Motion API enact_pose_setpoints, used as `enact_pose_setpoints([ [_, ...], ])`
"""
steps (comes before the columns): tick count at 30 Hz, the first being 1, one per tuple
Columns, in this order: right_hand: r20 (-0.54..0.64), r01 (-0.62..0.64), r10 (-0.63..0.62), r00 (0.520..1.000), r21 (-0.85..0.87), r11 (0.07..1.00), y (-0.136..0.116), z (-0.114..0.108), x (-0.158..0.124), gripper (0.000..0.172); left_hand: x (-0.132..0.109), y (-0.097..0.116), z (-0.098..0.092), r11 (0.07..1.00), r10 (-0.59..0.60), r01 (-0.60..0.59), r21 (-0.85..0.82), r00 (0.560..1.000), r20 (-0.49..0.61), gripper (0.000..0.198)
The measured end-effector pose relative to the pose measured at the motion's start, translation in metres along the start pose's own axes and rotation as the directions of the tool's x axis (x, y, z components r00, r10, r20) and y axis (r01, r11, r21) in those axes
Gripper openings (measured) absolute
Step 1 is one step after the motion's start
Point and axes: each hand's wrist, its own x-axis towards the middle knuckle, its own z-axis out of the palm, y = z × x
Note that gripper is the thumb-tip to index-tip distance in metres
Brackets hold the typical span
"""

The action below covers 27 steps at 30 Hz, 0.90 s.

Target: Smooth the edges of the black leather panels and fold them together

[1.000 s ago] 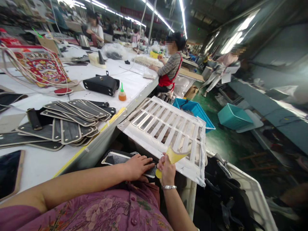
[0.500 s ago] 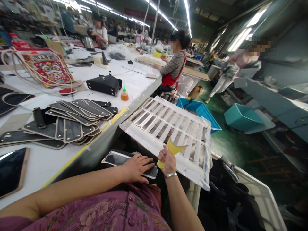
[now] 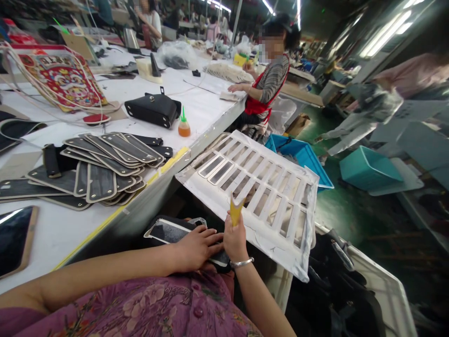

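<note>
Left hand (image 3: 197, 248) lies open, palm-down, on the black piece (image 3: 167, 230) beside the counter (image 3: 66, 234), while the right hand (image 3: 235, 239) grips a yellow sheet (image 3: 236, 213) near the slotted white rack (image 3: 280, 252).

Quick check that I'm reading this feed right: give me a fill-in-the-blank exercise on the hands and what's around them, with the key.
1. The right hand grips a curved sheet whose colour is ____.
2. The left hand lies with its palm facing ____ on the dark panel.
3. The white slotted rack bears pale-rimmed dark strips, ____ in number.
4. The bottle beside the black bag has a nozzle coloured ____.

Missing words: yellow; down; two; green.
</note>
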Motion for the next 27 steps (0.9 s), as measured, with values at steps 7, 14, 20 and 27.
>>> enact_pose_setpoints([
  [7, 0.044, -0.142, 0.135, 0.990, 0.313, 0.939, -0.003, -0.001, 0.002, 0.020, -0.002, 0.001, -0.002, 1.000, -0.012, 0.013, 0.024, 1.000, -0.007, 0.064],
  [14, 0.037, -0.170, 0.181, 0.983, 0.565, 0.808, -0.007, -0.015, 0.012, 0.028, -0.009, -0.002, -0.001, 0.999, -0.043, 0.043, -0.002, 0.999, -0.025, 0.071],
  [20, 0.131, -0.223, 0.181, 0.975, 0.578, 0.785, -0.005, -0.002, 0.002, 0.029, -0.007, -0.001, -0.004, 0.999, -0.034, 0.034, -0.005, 0.999, -0.020, 0.070],
  [27, 0.152, -0.237, 0.183, 0.971, 0.615, 0.752, 0.000, -0.006, 0.007, 0.026, -0.005, -0.001, -0.006, 0.999, -0.030, 0.029, 0.026, 0.999, 0.013, 0.070],
])
